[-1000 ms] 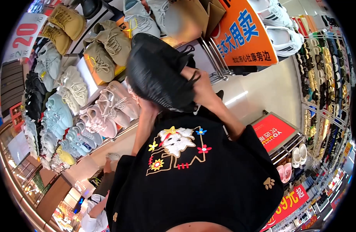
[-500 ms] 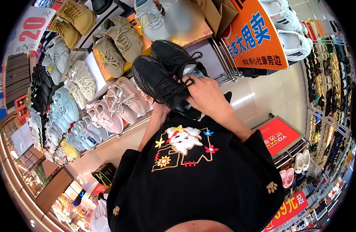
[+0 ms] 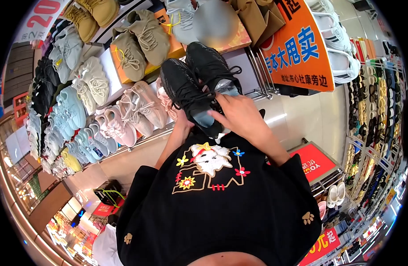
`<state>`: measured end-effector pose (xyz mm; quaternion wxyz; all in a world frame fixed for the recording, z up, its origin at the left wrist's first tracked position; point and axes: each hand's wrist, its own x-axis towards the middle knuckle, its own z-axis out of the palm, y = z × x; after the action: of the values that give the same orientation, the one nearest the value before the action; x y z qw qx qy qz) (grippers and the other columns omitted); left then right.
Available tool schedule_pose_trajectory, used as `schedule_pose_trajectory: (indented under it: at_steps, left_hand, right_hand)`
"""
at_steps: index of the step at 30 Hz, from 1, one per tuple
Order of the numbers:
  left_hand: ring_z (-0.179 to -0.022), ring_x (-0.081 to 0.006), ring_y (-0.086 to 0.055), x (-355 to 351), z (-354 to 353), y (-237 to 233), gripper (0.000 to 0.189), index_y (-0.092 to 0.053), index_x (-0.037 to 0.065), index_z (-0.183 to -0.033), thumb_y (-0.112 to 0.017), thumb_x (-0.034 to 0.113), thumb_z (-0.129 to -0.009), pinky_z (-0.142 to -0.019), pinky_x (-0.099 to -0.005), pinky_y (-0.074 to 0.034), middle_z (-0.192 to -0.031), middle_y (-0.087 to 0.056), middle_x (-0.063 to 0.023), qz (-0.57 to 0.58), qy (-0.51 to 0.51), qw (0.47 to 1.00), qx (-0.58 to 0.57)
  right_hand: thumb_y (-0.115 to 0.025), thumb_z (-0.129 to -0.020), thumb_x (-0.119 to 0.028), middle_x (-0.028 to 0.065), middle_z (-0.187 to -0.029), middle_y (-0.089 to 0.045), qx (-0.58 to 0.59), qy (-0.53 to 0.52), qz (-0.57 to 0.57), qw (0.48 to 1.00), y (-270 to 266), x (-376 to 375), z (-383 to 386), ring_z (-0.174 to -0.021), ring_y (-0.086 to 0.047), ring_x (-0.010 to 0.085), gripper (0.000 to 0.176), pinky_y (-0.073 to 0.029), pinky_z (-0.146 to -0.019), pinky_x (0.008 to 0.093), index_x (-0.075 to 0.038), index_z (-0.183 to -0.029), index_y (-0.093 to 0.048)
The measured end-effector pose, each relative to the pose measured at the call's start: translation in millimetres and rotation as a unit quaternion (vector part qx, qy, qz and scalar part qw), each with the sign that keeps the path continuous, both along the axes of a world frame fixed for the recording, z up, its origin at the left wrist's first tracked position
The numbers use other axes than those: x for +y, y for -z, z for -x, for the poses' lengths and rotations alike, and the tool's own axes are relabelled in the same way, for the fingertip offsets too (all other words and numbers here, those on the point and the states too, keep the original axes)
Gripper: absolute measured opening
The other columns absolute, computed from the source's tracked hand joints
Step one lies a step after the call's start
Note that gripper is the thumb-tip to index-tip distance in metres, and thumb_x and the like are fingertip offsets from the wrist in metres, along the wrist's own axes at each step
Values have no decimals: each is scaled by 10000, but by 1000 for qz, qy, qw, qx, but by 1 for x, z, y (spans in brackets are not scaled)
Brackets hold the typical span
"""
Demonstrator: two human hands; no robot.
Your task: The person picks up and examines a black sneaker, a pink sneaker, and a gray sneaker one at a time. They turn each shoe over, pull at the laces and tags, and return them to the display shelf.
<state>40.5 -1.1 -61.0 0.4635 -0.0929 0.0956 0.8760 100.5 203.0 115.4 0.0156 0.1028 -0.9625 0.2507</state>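
A pair of black lace-up sneakers (image 3: 182,86) is held up in front of my black top, toes pointing away from me. Clear plastic stuffing shows in both shoe openings. My left hand (image 3: 183,123) supports the left sneaker from its outer side and below, its fingers mostly hidden behind the shoe. At the openings, my right hand (image 3: 239,114) grips the pair, with the thumb by the left shoe's collar and the fingers at the right shoe. Pink sneakers (image 3: 144,108) stand on the rack just left of my left hand.
Rows of sneakers in beige, white and blue (image 3: 71,111) fill the tilted rack at left. Tan sneakers (image 3: 150,37) sit on boxes ahead. An orange sign (image 3: 301,53) and brown paper bag (image 3: 259,20) stand at upper right. A red-topped stand (image 3: 314,162) is to my right.
The black sneakers have turned slightly more upright, and more of the plastic stuffing shows. My right thumb has moved onto the left shoe's opening. The whole view has shifted a little.
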Motion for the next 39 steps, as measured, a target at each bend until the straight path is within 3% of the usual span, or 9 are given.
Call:
schedule_pose_trajectory:
  at_steps: [6,9,11,14,26,27,30,34,39]
  left_hand:
    - [-1272,-308,-429,4,-2,6,638,-314,33,-1415,-280,478,-960,-1083,-440,-334,-1414,-405,-157,-11,24,1000,-17]
    - [-1229,-324,-472,20,2,-31,690,-342,22,-1399,-246,533,-946,-1051,-450,-374,-1372,-448,-183,-171,-21,984,41]
    - [-1184,-328,-513,19,2,-32,676,-378,9,-1375,-244,520,-953,-1026,-458,-401,-1337,-484,-187,-112,-48,988,-91]
    - [-1138,-326,-548,15,1,-28,667,-410,-1,-1348,-243,512,-956,-1005,-453,-425,-1286,-526,-191,25,-58,996,-61]
    - [-1161,-315,-531,26,8,-58,666,-410,-23,-1338,-272,498,-946,-966,-477,-453,-1277,-527,-191,106,-82,991,20]
    - [-1173,-319,-522,24,8,-52,668,-403,-28,-1342,-279,494,-944,-969,-487,-449,-1271,-527,-206,-22,-71,997,-8]
    - [-1161,-320,-532,26,6,-39,648,-414,-25,-1336,-291,478,-945,-963,-488,-452,-1276,-522,-213,87,-90,991,-41]
    - [-1151,-328,-540,21,9,-41,609,-435,-11,-1326,-303,450,-952,-999,-460,-427,-1289,-516,-209,-24,-48,998,-19]
    - [-1152,-313,-543,18,9,-30,649,-433,-2,-1334,-317,500,-940,-1008,-446,-421,-1294,-522,-187,64,-39,997,-20]
  right_hand:
    - [-596,-872,-342,95,-602,-608,-6,62,21,998,2,-4,-4,-559,-622,256,343,-483,-519,329,-6,-934,-624]
    - [-593,-874,-337,107,-631,-620,-4,61,15,998,3,-4,-5,-572,-626,252,355,-487,-530,328,2,-975,-629]
    - [-592,-877,-327,111,-640,-622,6,65,8,998,6,-6,-5,-581,-630,248,357,-489,-537,327,8,-996,-628]
    - [-593,-879,-316,114,-655,-626,-18,61,4,998,8,-9,-7,-589,-631,246,360,-490,-542,326,16,-1013,-628]
    - [-642,-853,-295,139,-627,-609,22,110,87,990,13,3,-2,-538,-600,297,310,-462,-492,373,-4,-960,-649]
    - [-642,-855,-285,140,-619,-607,28,116,101,988,11,3,-1,-534,-599,297,297,-460,-491,371,-4,-950,-648]
    - [-627,-866,-269,136,-610,-606,42,115,113,986,15,3,-2,-529,-604,293,266,-463,-491,365,-13,-931,-647]
    - [-595,-885,-289,127,-607,-611,-1,95,73,993,15,-3,-3,-535,-616,275,285,-473,-485,357,-13,-923,-649]
    - [-589,-885,-293,133,-661,-632,0,85,60,995,15,-6,-1,-572,-629,266,309,-493,-520,351,9,-911,-645]
